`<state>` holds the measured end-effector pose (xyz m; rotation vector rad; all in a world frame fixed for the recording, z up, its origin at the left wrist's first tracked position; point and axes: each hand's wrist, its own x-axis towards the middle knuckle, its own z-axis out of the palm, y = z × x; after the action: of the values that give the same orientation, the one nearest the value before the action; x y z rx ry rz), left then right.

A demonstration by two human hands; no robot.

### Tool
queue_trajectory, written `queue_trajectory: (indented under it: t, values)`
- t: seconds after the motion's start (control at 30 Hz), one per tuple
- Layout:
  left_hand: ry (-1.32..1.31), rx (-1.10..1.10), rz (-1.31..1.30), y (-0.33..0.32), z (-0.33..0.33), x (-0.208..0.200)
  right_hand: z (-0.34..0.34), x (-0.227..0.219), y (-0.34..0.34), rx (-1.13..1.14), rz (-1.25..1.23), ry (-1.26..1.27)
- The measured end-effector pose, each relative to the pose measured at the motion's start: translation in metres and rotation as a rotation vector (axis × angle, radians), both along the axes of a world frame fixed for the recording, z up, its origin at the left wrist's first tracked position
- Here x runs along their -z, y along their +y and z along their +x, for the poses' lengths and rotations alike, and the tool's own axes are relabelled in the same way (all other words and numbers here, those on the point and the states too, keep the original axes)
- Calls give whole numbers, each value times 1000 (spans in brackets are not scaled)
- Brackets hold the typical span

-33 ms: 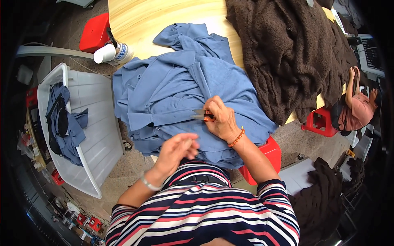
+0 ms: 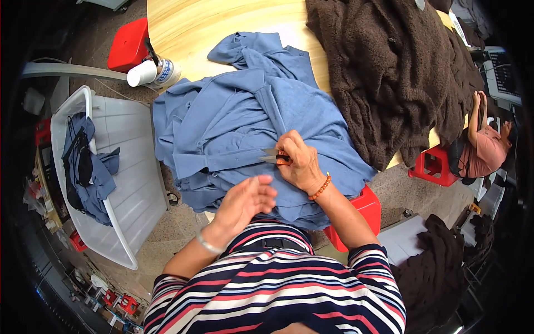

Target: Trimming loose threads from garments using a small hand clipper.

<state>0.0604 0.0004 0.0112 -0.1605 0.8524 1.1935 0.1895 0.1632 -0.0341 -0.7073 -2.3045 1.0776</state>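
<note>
Blue knit garments (image 2: 228, 119) lie in a loose pile along the near side of the table, with a placket and buttons showing. My right hand (image 2: 300, 161) is closed around small thread snips (image 2: 271, 156) with orange handles, their blades pointing left over the blue cloth. To its lower left, my left hand (image 2: 246, 203) hovers just in front of the pile with its fingers stretched out and nothing in it. Its fingertips are slightly blurred.
Dark brown knit garments (image 2: 384, 72) cover the right of the wooden table (image 2: 211, 19). A white bin (image 2: 130, 161) holding blue cloth stands left. A jar (image 2: 167, 71) and white cup (image 2: 143, 73) sit at the table's left edge. A person (image 2: 486, 147) sits at far right.
My left hand has moved slightly up and right, and its fingers have spread. My right hand with the snips stays where it was.
</note>
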Motion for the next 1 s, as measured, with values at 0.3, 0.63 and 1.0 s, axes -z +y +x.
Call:
queue_trajectory:
  t: [0.3,0.63,1.0]
  values:
    - [135,-221,-69,39,14,27,5,-5,-4,66,-56,17]
    - [146,-520,-9,31,11,31,23,-20,-7,-95,-66,-110]
    - [161,-505,27,26,9,37,21,-42,-10,-34,-102,-168]
